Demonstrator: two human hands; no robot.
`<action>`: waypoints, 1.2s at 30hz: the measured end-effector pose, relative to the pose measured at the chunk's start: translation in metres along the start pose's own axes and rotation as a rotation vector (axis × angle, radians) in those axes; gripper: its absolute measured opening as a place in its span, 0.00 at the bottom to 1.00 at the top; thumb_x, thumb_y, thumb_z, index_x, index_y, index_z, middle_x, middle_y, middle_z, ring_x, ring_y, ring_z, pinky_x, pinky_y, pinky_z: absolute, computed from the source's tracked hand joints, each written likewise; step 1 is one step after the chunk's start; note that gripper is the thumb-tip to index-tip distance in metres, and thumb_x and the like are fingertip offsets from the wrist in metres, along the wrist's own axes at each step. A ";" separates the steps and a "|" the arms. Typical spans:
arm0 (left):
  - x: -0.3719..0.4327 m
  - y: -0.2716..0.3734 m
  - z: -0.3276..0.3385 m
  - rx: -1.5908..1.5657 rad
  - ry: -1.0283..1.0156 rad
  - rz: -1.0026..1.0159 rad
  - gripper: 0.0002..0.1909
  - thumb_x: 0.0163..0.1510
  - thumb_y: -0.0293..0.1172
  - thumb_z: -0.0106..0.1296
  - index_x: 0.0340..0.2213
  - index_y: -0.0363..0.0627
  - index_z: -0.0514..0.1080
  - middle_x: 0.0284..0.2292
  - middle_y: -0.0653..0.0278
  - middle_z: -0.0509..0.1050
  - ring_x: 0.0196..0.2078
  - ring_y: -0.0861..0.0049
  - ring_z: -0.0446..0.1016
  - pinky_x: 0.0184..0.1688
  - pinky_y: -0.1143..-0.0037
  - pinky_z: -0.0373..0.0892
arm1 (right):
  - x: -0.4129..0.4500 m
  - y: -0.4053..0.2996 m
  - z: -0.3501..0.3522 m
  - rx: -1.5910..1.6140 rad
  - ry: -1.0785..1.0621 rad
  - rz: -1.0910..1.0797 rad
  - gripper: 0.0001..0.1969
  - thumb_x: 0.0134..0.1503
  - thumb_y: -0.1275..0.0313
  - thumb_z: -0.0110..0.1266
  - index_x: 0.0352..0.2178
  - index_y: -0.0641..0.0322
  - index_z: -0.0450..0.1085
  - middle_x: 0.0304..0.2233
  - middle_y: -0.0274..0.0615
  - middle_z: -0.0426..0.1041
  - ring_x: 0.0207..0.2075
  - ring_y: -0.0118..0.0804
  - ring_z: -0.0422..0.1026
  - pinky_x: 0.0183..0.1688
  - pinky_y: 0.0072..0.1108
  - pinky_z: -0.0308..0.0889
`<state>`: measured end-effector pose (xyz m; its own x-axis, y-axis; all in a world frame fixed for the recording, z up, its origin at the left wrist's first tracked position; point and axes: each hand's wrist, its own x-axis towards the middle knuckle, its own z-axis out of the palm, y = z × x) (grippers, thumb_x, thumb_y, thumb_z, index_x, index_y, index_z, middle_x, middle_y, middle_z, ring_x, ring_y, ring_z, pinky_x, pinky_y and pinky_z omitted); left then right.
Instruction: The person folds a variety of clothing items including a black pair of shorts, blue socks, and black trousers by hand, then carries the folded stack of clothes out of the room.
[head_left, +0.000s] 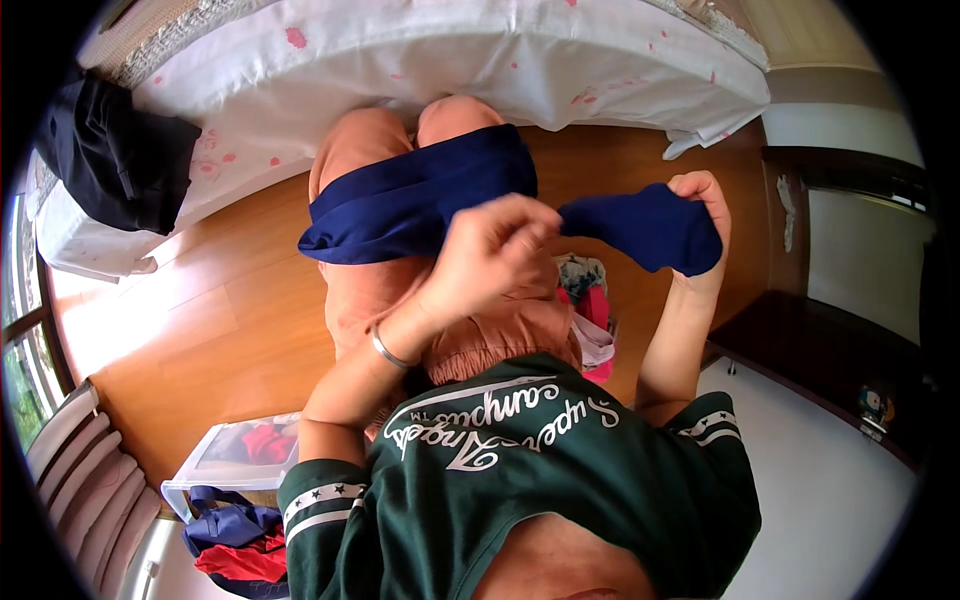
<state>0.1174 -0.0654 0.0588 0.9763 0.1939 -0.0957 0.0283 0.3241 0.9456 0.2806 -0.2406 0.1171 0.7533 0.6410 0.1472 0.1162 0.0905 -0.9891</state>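
Note:
My right hand (705, 196) grips the wide end of a navy, sock-like cloth (656, 229), thumb on top and the other fingers mostly behind it. The cloth narrows towards my left hand (499, 244), whose curled fingers meet its thin end; motion blurs these fingers. A folded navy garment (420, 191) lies across my thighs, over salmon-coloured trousers (367, 292). Whether the two navy pieces are joined is hidden behind my left hand. A silver bangle (386, 346) circles my left wrist.
Ahead is a bed with a white, pink-flowered cover (465, 60); black clothing (120, 157) hangs over its left corner. Clothes fill a container (592, 300) by my right hip. A clear lidded box (240, 450) and a navy bag (232, 529) stand behind left; a dark cabinet (802, 360) is right.

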 end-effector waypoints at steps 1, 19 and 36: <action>0.006 -0.007 -0.008 0.019 0.058 0.056 0.12 0.50 0.19 0.45 0.38 0.35 0.68 0.33 0.64 0.72 0.38 0.80 0.70 0.40 0.81 0.66 | 0.002 0.000 -0.004 0.071 -0.017 0.024 0.07 0.51 0.73 0.50 0.30 0.64 0.62 0.26 0.34 0.67 0.27 0.23 0.66 0.31 0.13 0.63; 0.000 -0.008 -0.035 0.153 -0.162 0.022 0.10 0.42 0.14 0.49 0.31 0.32 0.70 0.28 0.67 0.71 0.33 0.86 0.66 0.38 0.84 0.64 | 0.017 -0.027 0.036 0.780 -0.182 0.209 0.05 0.53 0.73 0.40 0.25 0.60 0.55 0.18 0.33 0.56 0.21 0.26 0.58 0.24 0.18 0.56; -0.093 -0.039 -0.128 -0.233 0.636 -0.228 0.05 0.49 0.27 0.53 0.28 0.39 0.70 0.22 0.73 0.70 0.22 0.90 0.66 0.25 0.87 0.66 | 0.022 0.119 0.023 0.132 -0.088 0.679 0.09 0.51 0.75 0.48 0.35 0.61 0.64 0.28 0.33 0.70 0.27 0.21 0.67 0.26 0.12 0.62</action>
<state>-0.0020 0.0224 -0.0086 0.6349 0.5773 -0.5135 0.1012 0.5967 0.7961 0.2957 -0.1979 0.0021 0.5755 0.6476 -0.4994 -0.4454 -0.2640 -0.8555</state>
